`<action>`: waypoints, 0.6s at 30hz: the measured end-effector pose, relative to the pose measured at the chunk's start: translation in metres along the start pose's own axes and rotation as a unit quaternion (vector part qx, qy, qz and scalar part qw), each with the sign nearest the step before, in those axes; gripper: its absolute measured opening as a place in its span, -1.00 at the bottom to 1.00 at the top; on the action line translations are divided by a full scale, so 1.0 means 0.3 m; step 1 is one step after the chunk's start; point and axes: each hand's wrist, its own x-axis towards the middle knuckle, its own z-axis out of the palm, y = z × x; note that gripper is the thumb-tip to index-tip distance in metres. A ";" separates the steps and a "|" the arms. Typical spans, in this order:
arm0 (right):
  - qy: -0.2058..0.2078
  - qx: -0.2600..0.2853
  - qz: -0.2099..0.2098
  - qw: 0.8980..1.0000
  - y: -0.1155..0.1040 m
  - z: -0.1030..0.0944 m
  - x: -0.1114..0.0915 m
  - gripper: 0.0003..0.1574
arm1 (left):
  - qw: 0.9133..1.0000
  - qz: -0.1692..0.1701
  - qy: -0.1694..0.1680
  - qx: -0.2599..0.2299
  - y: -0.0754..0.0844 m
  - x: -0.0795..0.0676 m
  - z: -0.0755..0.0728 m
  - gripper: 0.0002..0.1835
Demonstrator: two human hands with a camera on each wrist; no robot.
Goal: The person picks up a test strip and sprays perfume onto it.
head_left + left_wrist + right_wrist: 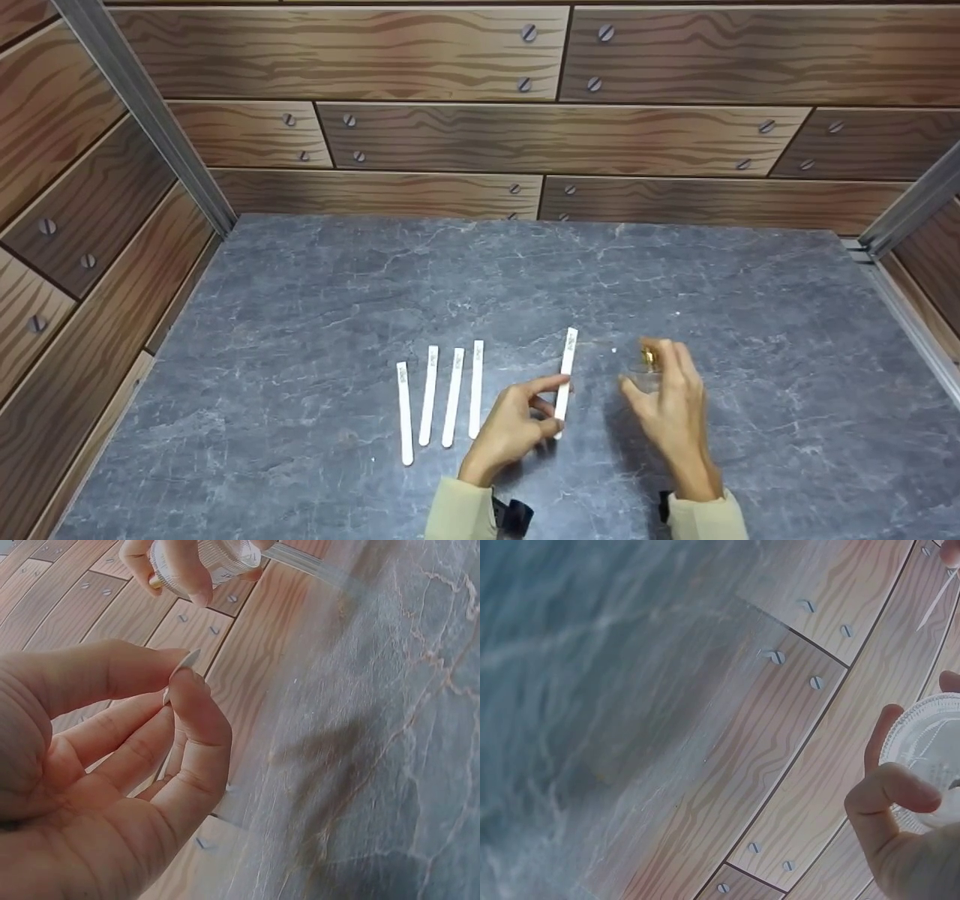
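My left hand (514, 427) pinches a flat white stick (568, 360) between thumb and fingers, above the table. Small dark print marks its upper end; in the left wrist view the stick (184, 666) shows almost edge-on. To the right, my right hand (679, 409) grips a clear round container (909, 736) with a ridged rim, thumb curled against it. Something gold (649, 355) shows at the container between the fingers; whether it lies inside cannot be told. The stick and the container are apart. Several similar white sticks (453, 397) lie roughly side by side left of my left hand.
The grey marbled tabletop (337, 300) stretches under both hands, with a few tiny white specks (613, 350) on it. A wood-patterned wall (450, 139) rises behind, and metal posts (154, 112) stand at the back corners.
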 end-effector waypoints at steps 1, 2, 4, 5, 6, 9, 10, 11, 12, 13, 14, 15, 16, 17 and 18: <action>0.000 0.000 0.001 1.000 0.000 0.000 0.000 -0.38 | 1.000 0.000 0.000 -0.001 0.000 0.000 0.000 -0.32; 0.000 0.000 0.002 1.000 0.000 0.000 0.000 -0.38 | 1.000 -0.001 0.000 -0.002 0.001 0.000 0.000 -0.32; -0.001 0.001 0.003 1.000 0.000 0.001 0.000 -0.38 | 1.000 -0.002 -0.001 -0.003 0.001 0.000 0.000 -0.32; -0.001 0.000 0.002 1.000 0.000 0.001 0.000 -0.39 | 1.000 -0.003 0.000 -0.004 0.001 0.000 0.000 -0.32; -0.001 0.000 0.002 1.000 0.000 0.002 0.000 -0.39 | 1.000 -0.003 0.000 -0.005 0.001 0.000 0.000 -0.32; 0.001 0.000 0.001 1.000 -0.001 0.002 0.000 -0.41 | 1.000 -0.003 -0.001 -0.006 0.000 -0.002 -0.001 -0.32; 0.002 0.001 0.001 1.000 -0.001 0.002 0.000 -0.41 | 1.000 -0.003 -0.001 -0.006 0.000 -0.002 0.000 -0.32; 0.003 0.002 0.002 1.000 0.000 0.002 0.000 -0.42 | 1.000 -0.003 -0.001 -0.007 0.000 -0.002 0.000 -0.32; 0.005 0.003 0.004 1.000 0.000 0.002 0.000 -0.42 | 1.000 -0.003 -0.002 -0.007 0.000 -0.002 -0.001 -0.32; 0.007 0.004 0.006 1.000 0.000 0.002 0.000 -0.42 | 1.000 -0.003 -0.003 -0.007 0.000 -0.002 -0.001 -0.32; 0.009 0.006 0.009 1.000 0.001 0.001 0.001 -0.42 | 1.000 -0.003 -0.003 -0.008 0.000 -0.002 -0.001 -0.32; 0.010 0.007 0.012 1.000 0.001 0.001 0.001 -0.42 | 1.000 -0.002 -0.004 -0.008 -0.001 -0.002 -0.001 -0.32; 0.011 0.007 0.014 1.000 0.002 0.001 0.002 -0.43 | 1.000 -0.003 -0.005 -0.008 -0.001 -0.001 -0.002 -0.32; 0.013 0.008 0.016 1.000 0.003 0.001 0.002 -0.43 | 1.000 -0.004 -0.005 -0.009 -0.002 0.000 -0.002 -0.32; 0.013 0.007 0.018 1.000 0.003 0.001 0.002 -0.43 | 1.000 -0.004 -0.006 -0.007 -0.003 0.000 -0.003 -0.32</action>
